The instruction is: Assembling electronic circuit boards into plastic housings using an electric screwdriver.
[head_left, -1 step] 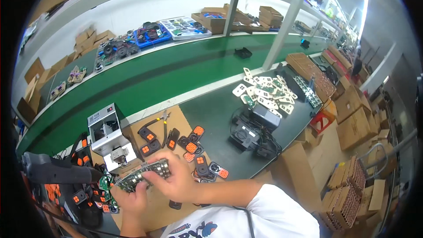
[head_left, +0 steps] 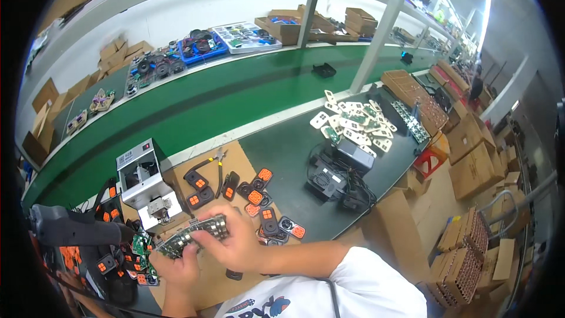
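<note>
Both of my hands hold a green circuit board panel [head_left: 187,235] with a row of shiny round metal parts along it. My left hand [head_left: 176,268] closes on its lower left end, thumb on top. My right hand [head_left: 236,242] grips the right end, with its thumb pressed against the board. The panel is tilted above a cardboard sheet [head_left: 215,285]. Just beyond it stands a small grey metal bench machine [head_left: 144,179]. Black remote-control housings with orange buttons [head_left: 269,221] lie right of my hands. Loose green boards [head_left: 140,244] are heaped on the left.
Yellow-handled cutters [head_left: 220,171] lie on the cardboard. A dark grey rounded tool or arm [head_left: 79,225] juts in at left. Further right are a black power unit [head_left: 326,179] with cables and a pile of white remote shells [head_left: 356,119]. A green conveyor belt [head_left: 247,97] runs behind; cartons [head_left: 474,159] stand at right.
</note>
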A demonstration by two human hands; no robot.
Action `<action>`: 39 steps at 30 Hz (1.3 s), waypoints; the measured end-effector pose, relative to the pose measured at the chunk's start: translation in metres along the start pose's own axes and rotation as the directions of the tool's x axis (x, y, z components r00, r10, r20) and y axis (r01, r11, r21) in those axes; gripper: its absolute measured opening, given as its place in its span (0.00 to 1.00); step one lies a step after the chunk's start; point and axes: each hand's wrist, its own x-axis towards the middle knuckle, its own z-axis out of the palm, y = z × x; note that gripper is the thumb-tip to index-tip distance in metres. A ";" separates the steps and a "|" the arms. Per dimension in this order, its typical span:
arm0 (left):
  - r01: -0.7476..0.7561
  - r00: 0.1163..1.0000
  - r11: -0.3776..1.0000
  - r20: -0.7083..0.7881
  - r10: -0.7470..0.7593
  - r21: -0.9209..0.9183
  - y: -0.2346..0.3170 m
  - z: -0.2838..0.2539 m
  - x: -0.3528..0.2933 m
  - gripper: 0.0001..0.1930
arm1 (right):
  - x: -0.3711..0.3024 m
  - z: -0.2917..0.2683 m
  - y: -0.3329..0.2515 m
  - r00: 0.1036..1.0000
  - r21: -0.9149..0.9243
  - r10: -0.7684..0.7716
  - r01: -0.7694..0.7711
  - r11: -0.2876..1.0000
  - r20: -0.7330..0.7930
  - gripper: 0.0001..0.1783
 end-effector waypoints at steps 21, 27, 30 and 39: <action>-0.049 0.901 0.348 0.191 -0.389 0.936 0.007 -0.029 -0.040 0.33 | 0.043 -0.036 0.063 0.536 0.598 0.368 -0.798 -0.074 0.760 0.39; 0.040 0.989 0.633 0.061 -0.136 0.773 0.013 -0.063 -0.021 0.30 | 0.028 0.002 0.042 0.428 0.252 0.577 -0.898 0.362 0.696 0.34; 0.338 0.920 0.832 0.030 -0.390 0.439 0.001 -0.063 -0.018 0.24 | 0.012 0.030 0.052 0.824 0.454 0.419 -0.562 0.692 0.381 0.23; 0.448 0.876 0.888 -0.247 -0.413 0.102 -0.018 -0.063 -0.013 0.15 | -0.027 0.020 0.064 0.941 0.354 0.095 -0.214 0.910 0.325 0.28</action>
